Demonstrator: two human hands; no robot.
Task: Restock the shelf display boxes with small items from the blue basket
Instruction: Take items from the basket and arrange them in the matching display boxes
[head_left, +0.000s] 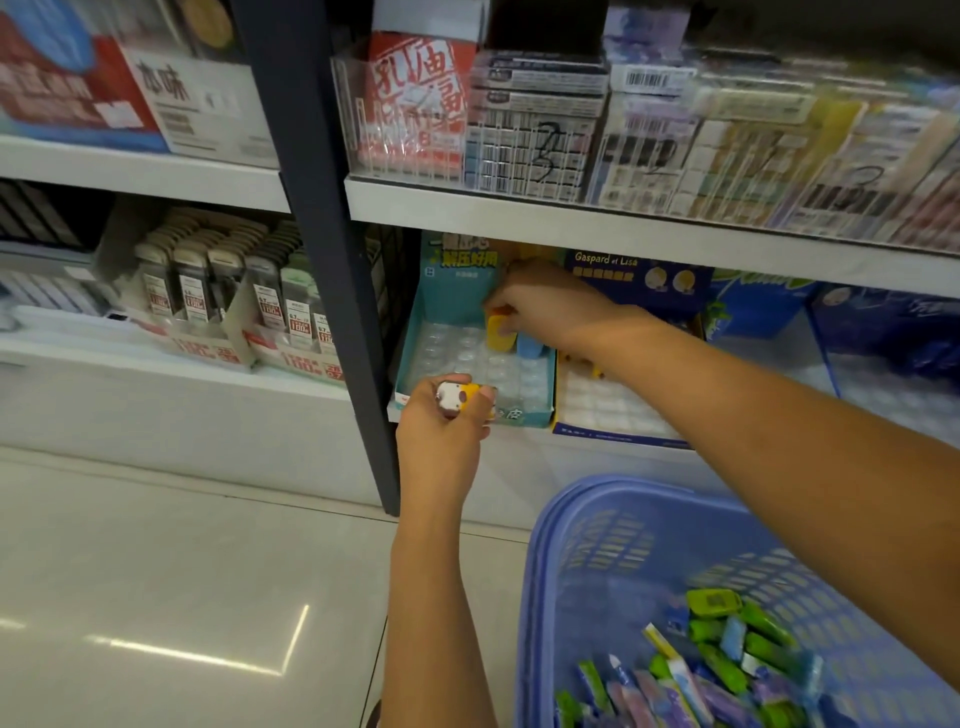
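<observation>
Shelf-level: our right hand (540, 306) pinches a yellow item (500, 328) into the teal display box (415, 364); our left hand (447, 415) grips spares; seat it upright.

Hands in view: 2. Teal cardboard display box (410, 358): 1, holding 2 upright items, yellow (500, 332) and blue (531, 347). Blue plastic basket (587, 525): 1.

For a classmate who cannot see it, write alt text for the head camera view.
A person's right hand sets a small yellow block-shaped item beside a blue one in a teal cardboard display box on a low shop shelf. The left hand holds a white and yellow item at the box's front. A blue plastic basket of packets sits below.
</observation>
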